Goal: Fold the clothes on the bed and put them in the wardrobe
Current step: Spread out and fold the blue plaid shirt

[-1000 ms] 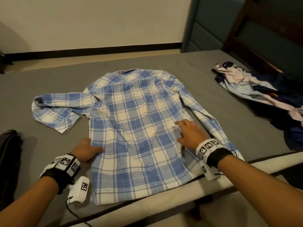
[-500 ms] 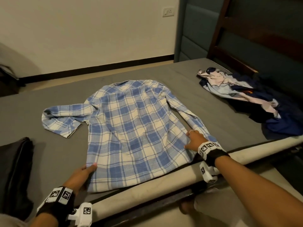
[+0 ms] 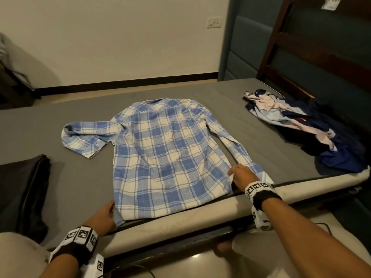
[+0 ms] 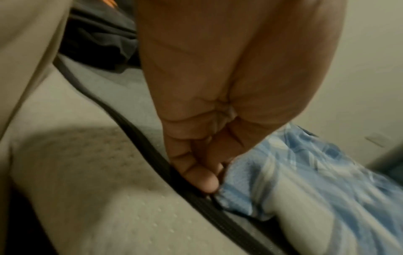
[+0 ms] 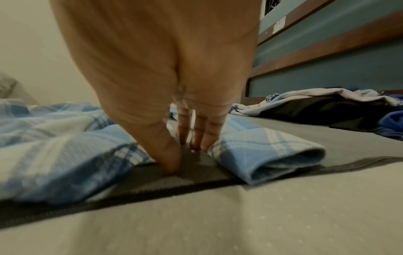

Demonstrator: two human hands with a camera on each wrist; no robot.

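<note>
Your grey-sheeted bed [image 3: 84,177] carries the blue-and-white plaid cotton shirt [image 3: 162,157], spread flat, back up, between your hands. Your left hand [image 3: 103,217] pinches its near-left hem corner; your right hand [image 3: 242,176], fingers straight, presses down between body and right sleeve.

One plaid shirt [image 3: 164,157]; one heap of clothes [image 3: 305,129]; one black bag [image 3: 20,189]; two hands; one bed [image 3: 80,177].
</note>
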